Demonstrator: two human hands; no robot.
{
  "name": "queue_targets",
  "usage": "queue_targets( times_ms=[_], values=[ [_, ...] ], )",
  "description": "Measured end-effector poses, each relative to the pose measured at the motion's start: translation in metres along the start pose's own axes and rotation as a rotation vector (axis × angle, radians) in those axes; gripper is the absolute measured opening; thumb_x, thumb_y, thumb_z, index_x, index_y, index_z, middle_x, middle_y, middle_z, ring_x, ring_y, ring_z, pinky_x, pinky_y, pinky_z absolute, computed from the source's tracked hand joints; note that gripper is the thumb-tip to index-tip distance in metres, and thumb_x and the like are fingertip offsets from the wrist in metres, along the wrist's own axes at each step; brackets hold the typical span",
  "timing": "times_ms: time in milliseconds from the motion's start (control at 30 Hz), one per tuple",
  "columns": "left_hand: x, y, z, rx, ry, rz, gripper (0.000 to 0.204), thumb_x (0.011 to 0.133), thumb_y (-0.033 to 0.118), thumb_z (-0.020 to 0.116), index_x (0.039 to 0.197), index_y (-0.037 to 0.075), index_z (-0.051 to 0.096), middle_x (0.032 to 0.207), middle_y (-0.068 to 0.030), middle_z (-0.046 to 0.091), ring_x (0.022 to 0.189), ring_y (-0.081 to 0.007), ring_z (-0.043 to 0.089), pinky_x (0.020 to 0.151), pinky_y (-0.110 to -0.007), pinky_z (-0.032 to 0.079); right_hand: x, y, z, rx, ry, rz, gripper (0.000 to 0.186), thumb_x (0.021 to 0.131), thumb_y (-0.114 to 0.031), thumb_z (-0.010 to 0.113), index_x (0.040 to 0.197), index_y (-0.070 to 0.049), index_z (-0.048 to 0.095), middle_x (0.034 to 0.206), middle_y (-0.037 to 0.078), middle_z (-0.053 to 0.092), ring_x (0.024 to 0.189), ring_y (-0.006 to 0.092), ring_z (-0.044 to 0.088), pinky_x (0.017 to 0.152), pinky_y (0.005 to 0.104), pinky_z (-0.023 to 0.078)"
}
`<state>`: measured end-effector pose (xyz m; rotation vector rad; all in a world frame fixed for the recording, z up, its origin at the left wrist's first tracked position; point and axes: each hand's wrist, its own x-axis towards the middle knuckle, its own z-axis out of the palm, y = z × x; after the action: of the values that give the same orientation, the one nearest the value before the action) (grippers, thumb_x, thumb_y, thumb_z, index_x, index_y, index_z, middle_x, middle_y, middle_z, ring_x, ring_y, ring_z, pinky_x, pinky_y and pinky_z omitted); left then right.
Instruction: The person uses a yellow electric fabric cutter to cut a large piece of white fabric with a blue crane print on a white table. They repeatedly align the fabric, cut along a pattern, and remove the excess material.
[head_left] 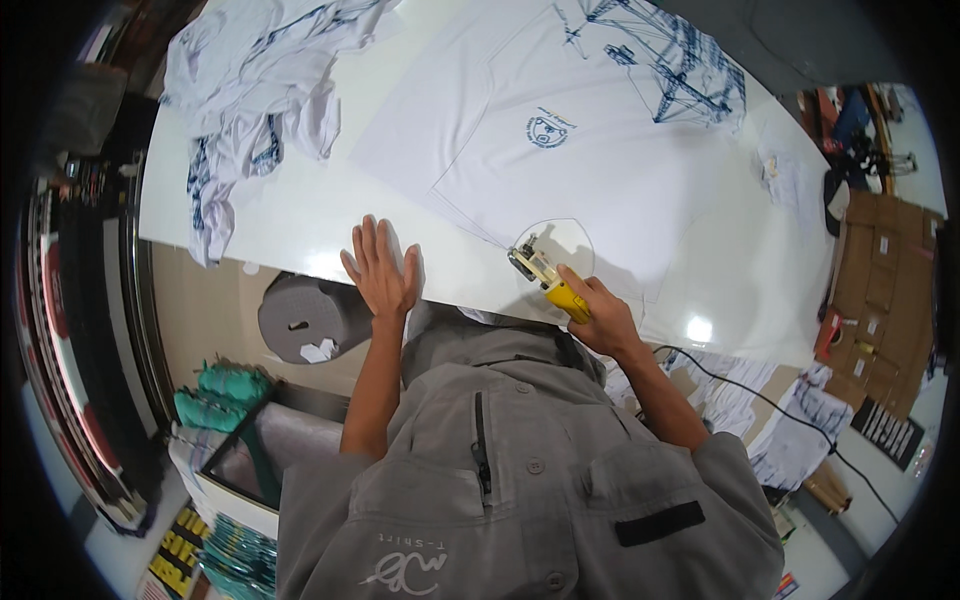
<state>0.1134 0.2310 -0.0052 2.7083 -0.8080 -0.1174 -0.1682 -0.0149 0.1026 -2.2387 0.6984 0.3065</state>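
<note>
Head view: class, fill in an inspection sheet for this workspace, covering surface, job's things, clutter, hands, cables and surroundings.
Surface: white table, glossy, with a light glare near its right edge.
Job's things: white shirt spread flat; yellow corded hand tool at its lower edge.
Clutter: heap of white garments at the table's far left.
Hands: left hand flat on the table; right hand grips the tool.
Cables: black cord trails right from the tool.
Surroundings: cardboard boxes at right; grey roll under the table edge.
</note>
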Motion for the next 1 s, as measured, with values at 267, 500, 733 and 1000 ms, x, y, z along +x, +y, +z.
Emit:
queue_targets(
  times_ms=[267, 500, 733, 1000],
  values=[
    [0.001, -0.001, -0.001, -0.010, 0.032, 0.003, 0.072, 0.099, 0.050, 0.059, 0.157, 0.010, 0.045, 0.169, -0.0137, 0.035, 0.159, -0.0364, 0.025, 0.127, -0.065, 0.012, 0.021, -0.024, 0.004, -0.015, -0.013, 0.021, 0.092, 0.079, -0.014, 0.072, 0.164, -0.032, 0.039, 0.118, 0.016, 0.063, 0.104, 0.0401, 0.067, 0.090, 0.0471, 0.057],
    [0.001, -0.004, -0.001, -0.035, 0.054, -0.002, 0.072, 0.097, 0.049, 0.063, 0.157, 0.013, 0.047, 0.170, -0.0106, 0.035, 0.159, -0.0347, 0.026, 0.128, -0.064, 0.012, 0.038, -0.045, 0.001, -0.035, -0.059, 0.099, 0.096, 0.078, -0.010, 0.070, 0.166, -0.027, 0.036, 0.119, 0.019, 0.064, 0.109, 0.0405, 0.065, 0.095, 0.0440, 0.054],
    [0.001, -0.006, -0.001, -0.066, 0.058, -0.002, 0.073, 0.096, 0.049, 0.063, 0.157, 0.013, 0.047, 0.170, -0.0103, 0.035, 0.158, -0.0343, 0.027, 0.128, -0.064, 0.012, 0.054, -0.057, 0.004, -0.035, -0.015, 0.037, 0.094, 0.078, -0.010, 0.069, 0.165, -0.029, 0.038, 0.115, 0.017, 0.064, 0.107, 0.0402, 0.066, 0.092, 0.0461, 0.055],
    [0.002, -0.008, -0.004, -0.082, 0.050, 0.006, 0.074, 0.096, 0.051, 0.062, 0.158, 0.013, 0.046, 0.170, -0.0103, 0.034, 0.158, -0.0349, 0.027, 0.128, -0.064, 0.012, 0.080, -0.073, 0.011, -0.032, 0.032, -0.037, 0.097, 0.077, -0.007, 0.070, 0.165, -0.030, 0.036, 0.110, 0.017, 0.064, 0.103, 0.0405, 0.066, 0.089, 0.0469, 0.054]
  ],
)
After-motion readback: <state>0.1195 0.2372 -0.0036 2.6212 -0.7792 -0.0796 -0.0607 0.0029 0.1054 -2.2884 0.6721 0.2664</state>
